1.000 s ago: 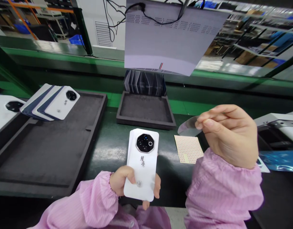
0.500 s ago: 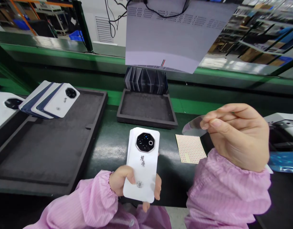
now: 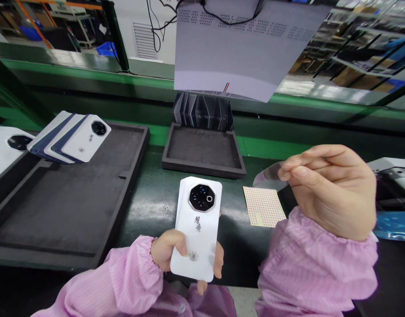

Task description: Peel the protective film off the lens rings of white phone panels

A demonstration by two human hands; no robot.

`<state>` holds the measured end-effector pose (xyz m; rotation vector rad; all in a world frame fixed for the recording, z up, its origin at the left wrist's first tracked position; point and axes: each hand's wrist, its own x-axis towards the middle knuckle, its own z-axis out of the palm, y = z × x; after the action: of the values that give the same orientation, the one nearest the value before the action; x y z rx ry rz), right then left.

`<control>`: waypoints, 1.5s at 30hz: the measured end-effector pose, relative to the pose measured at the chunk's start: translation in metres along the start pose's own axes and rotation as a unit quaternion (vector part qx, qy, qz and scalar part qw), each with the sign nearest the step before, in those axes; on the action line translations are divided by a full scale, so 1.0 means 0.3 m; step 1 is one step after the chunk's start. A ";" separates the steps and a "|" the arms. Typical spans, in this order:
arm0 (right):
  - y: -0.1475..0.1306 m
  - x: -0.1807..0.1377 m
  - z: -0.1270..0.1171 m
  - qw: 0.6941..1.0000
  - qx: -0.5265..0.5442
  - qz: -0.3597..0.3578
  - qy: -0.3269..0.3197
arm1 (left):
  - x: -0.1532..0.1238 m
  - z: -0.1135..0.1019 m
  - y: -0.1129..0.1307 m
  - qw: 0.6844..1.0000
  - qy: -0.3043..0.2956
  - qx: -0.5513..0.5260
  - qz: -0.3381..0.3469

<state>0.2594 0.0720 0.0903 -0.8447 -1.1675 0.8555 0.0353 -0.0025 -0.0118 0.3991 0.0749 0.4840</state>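
Note:
My left hand (image 3: 167, 250) is closed around white phone back covers (image 3: 202, 242), held upright in front of me. The top one bears a black octagonal camera area, dark lettering and a round grey mark; a second edge shows behind it at the left. To the right, my right hand (image 3: 334, 189) pinches a thin clear film (image 3: 266, 177) between thumb and fingertips. The film hangs to the left, apart from the covers. Below it, a yellowish sheet of small red marks (image 3: 263, 207) lies on the bench.
A large dark foam tray (image 3: 64, 207) at the left carries a fanned stack of white back covers (image 3: 85, 141). At the back, a smaller foam tray (image 3: 204, 169) holds a row of dark thin panels (image 3: 202, 111). A blue shiny packet (image 3: 394, 225) lies far right.
My right hand has shifted slightly right with the clear film. My left hand and the back covers have barely moved.

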 end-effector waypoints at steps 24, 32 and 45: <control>0.029 -0.017 0.024 0.985 -0.075 0.102 -0.117 | -0.004 -0.024 -0.003 1.000 -0.006 0.005 -0.014; 0.016 -0.028 0.029 0.984 -0.086 0.111 -0.105 | -0.003 -0.012 -0.010 1.000 -0.010 0.012 -0.002; 0.013 -0.029 0.034 0.986 -0.078 0.106 -0.106 | -0.002 0.003 -0.002 0.999 -0.015 0.029 -0.017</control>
<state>0.2474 0.0671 0.0852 -1.0382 -1.3619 1.0576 0.0353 -0.0037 -0.0112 0.4617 0.0668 0.4425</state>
